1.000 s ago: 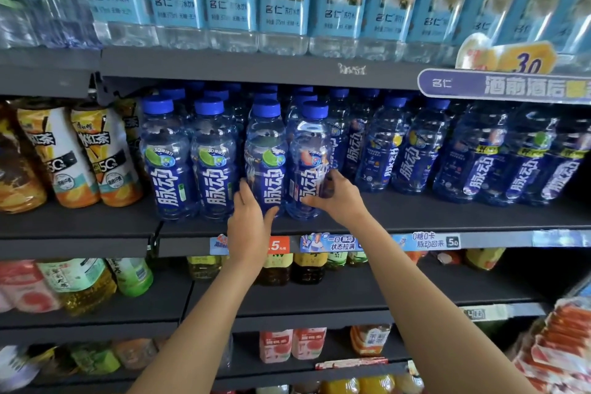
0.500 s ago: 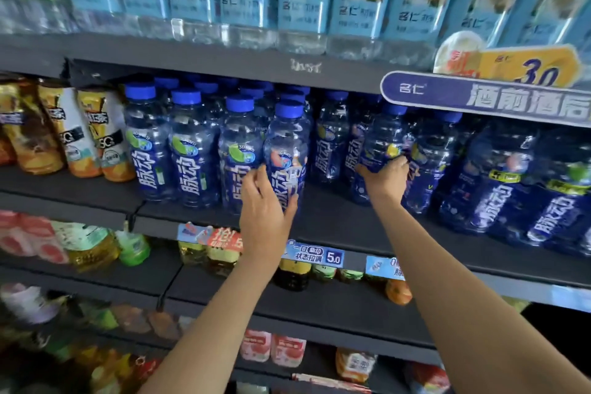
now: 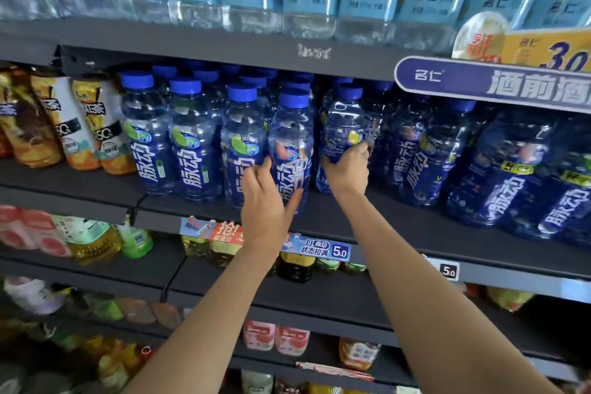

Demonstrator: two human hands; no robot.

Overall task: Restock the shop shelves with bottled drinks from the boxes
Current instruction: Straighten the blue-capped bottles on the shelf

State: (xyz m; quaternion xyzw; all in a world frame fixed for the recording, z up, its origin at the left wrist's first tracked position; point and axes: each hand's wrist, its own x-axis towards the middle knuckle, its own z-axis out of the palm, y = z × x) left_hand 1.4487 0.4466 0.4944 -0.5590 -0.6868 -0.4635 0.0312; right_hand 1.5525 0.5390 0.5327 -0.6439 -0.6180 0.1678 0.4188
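My right hand (image 3: 347, 166) grips 1 upright blue bottle (image 3: 343, 128) on the shelf (image 3: 383, 227), just right of the front bottle (image 3: 291, 150) my open left hand (image 3: 267, 201) steadies.

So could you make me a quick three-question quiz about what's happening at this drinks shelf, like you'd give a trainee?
1. True or false: the right hand grips a blue-capped bottle with a yellow fruit on its label.
2. Multiple choice: the left hand is at which bottle? A) an orange tea bottle B) the front blue-capped bottle with a pink fruit on its label C) a light-blue labelled water bottle on the shelf above.
3. Fill in: the price tag on the shelf edge by the left wrist reads ___.

Key: 1 true; 2 B; 3 5.0
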